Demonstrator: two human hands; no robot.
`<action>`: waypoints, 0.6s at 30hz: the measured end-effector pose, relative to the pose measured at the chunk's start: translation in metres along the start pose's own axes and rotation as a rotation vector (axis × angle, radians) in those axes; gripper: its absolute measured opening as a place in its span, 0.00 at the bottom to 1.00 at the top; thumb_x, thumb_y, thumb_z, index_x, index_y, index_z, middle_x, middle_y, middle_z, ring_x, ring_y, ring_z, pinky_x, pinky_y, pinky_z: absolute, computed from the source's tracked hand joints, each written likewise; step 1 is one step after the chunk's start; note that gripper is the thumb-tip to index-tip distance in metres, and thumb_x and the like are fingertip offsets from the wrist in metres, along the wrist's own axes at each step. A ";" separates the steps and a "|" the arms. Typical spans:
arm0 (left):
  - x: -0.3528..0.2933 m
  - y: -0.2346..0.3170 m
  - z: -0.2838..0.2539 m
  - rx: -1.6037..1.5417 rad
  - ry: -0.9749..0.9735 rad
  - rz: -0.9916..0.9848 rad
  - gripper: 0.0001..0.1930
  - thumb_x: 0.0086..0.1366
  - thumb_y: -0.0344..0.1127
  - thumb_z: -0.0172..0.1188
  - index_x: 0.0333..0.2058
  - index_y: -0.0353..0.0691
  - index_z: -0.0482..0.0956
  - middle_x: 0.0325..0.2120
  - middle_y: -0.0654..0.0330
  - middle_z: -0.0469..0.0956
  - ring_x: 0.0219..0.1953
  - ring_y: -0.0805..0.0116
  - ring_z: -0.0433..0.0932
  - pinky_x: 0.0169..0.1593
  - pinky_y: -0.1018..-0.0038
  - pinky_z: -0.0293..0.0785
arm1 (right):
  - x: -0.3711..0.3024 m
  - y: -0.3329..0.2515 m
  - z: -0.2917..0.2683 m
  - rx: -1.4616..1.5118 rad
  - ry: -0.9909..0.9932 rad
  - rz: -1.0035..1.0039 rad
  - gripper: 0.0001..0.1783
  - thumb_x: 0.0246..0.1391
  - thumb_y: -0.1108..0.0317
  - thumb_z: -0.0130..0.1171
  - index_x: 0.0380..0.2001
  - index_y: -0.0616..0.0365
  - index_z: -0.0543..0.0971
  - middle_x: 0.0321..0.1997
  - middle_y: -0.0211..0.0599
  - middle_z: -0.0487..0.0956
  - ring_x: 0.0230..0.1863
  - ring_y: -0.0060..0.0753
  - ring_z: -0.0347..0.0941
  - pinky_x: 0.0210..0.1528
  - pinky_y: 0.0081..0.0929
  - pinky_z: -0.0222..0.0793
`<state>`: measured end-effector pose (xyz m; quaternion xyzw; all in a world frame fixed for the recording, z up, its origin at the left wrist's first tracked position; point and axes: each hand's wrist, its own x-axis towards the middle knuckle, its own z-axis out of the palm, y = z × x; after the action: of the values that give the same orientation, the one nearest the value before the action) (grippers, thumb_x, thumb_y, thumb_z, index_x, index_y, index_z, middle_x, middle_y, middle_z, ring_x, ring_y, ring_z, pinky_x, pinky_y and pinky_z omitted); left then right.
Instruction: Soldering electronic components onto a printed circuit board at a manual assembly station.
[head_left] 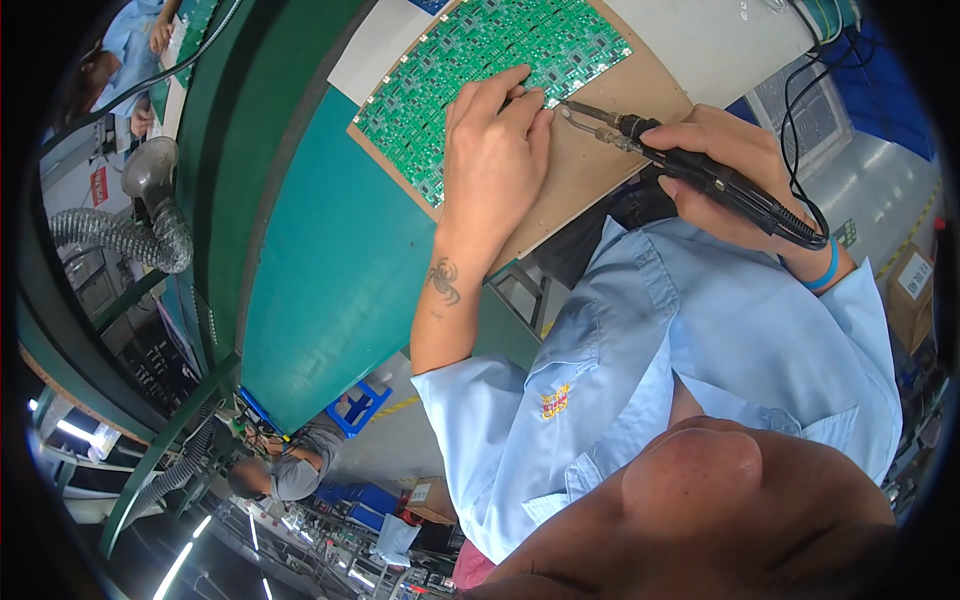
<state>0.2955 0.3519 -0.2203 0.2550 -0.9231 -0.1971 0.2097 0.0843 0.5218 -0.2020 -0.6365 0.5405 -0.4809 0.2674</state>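
Observation:
A panel of green circuit boards lies on a brown backing board in front of me. My left hand rests over the near part of the panel, its fingers bent together at the edge. Whatever may be between those fingertips is too small to make out. My right hand is closed around a black soldering iron with a thin metal feed tube beside its tip. That tip points left and reaches the panel's edge, close to my left fingertips; I cannot tell whether it touches.
A green bench top extends to the left, beside a dark green frame. A black cable hangs by my right wrist. A flexible metal duct stands at far left. Co-workers sit at upper left and lower left, near a blue stool.

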 end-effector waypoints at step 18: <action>-0.003 0.007 0.004 0.115 0.029 0.014 0.13 0.60 0.30 0.69 0.45 0.37 0.87 0.53 0.56 0.83 0.53 0.57 0.78 0.60 0.62 0.70 | 0.015 0.112 -0.074 -0.249 0.492 0.237 0.25 0.63 0.74 0.63 0.63 0.65 0.76 0.61 0.45 0.81 0.58 0.40 0.79 0.62 0.31 0.73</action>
<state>0.2930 0.3600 -0.2209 0.2631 -0.9315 -0.1388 0.2094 -0.0310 0.4902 -0.2643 -0.4613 0.7143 -0.5163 0.1024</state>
